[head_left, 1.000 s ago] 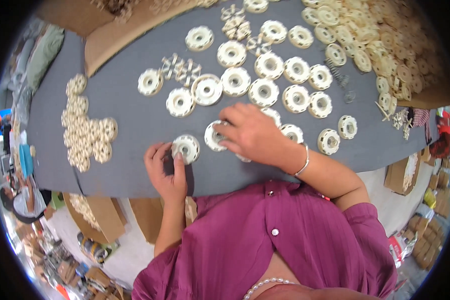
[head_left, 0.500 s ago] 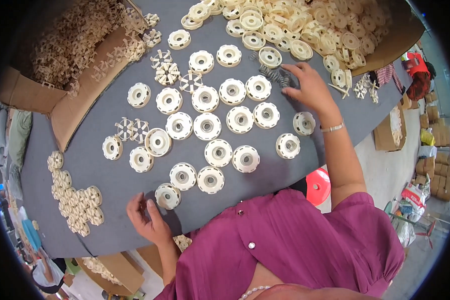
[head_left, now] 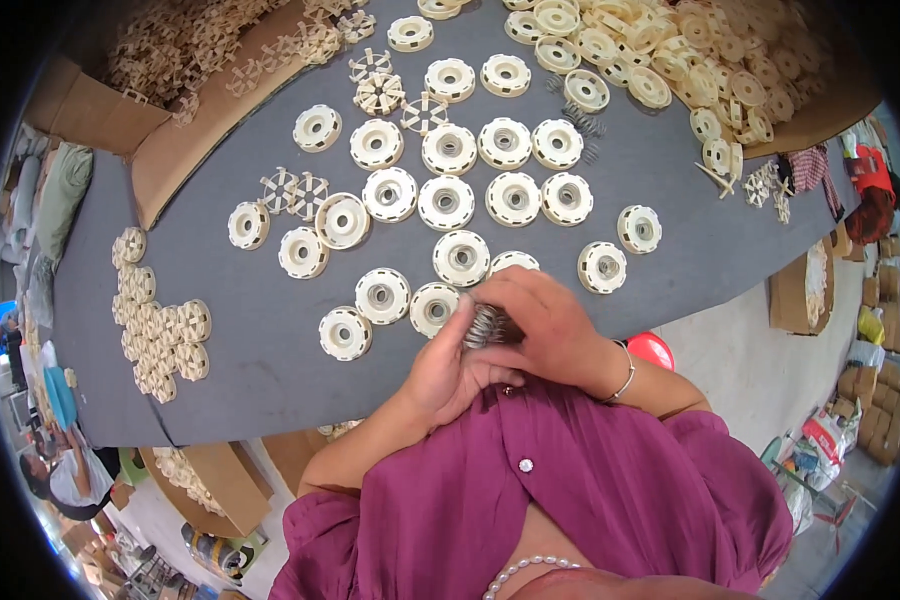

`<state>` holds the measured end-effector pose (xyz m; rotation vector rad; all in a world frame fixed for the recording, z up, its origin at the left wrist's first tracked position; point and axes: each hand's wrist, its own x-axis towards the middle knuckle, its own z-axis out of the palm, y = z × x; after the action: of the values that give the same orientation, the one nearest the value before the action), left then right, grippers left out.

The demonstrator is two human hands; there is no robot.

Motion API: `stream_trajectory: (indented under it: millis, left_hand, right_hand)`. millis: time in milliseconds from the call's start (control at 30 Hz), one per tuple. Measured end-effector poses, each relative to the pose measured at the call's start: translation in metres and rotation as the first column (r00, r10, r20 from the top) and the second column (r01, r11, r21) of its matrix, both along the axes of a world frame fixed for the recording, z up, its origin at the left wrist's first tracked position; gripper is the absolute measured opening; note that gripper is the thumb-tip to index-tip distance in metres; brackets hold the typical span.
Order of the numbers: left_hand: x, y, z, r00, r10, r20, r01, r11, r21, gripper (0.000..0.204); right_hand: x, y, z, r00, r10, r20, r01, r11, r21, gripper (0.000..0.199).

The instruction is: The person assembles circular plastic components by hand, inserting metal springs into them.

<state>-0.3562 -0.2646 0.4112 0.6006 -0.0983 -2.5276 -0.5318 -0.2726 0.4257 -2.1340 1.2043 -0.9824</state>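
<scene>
Close to my body, over the table's near edge, my left hand (head_left: 448,372) and my right hand (head_left: 548,325) come together around a bunch of metal coil springs (head_left: 484,328). Both hands have their fingers closed on the springs. Just beyond them lie round cream plastic wheels (head_left: 461,258), several with a coil spring sitting in the middle. One wheel (head_left: 345,333) to the left shows a bare centre hole. More loose springs (head_left: 587,121) lie at the far right of the layout, beside an upturned cream ring (head_left: 586,91).
Cream spoked pieces (head_left: 379,93) lie among the wheels. Finished-looking stacked pieces (head_left: 160,340) cluster at the left. A cardboard box (head_left: 95,110) of spoked parts stands far left. Piled cream rings (head_left: 660,50) fill the far right. The grey table (head_left: 260,390) curves toward me.
My right hand has come back from the loose springs with a bunch of them. My left hand has moved right to meet it. The view has shifted.
</scene>
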Motion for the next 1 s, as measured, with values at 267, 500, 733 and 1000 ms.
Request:
stream_trajectory:
  millis: [267,500,733,1000]
  left_hand:
    - [0.014,0.004,-0.01,0.876,0.002,0.482,0.228,0.879,-0.418,0.029]
    - [0.007,0.003,-0.007,0.86,0.224,0.458,0.126,0.778,-0.616,0.03]
    - [0.013,-0.017,-0.008,0.96,-0.165,0.226,0.179,0.983,-0.044,0.032]
    - [-0.001,-0.01,0.003,0.881,0.155,0.447,0.158,0.794,-0.587,0.035]
  right_hand:
    - [-0.02,0.017,0.0,0.999,0.032,-0.039,-0.027,0.991,0.132,0.042]
    - [-0.033,0.012,-0.006,0.894,-0.041,0.446,-0.216,0.833,0.509,0.024]
    - [-0.04,0.004,-0.004,0.879,0.242,0.411,-0.337,0.925,0.175,0.022]
    - [-0.038,0.017,-0.008,0.763,-0.139,0.631,-0.294,0.795,0.53,0.018]
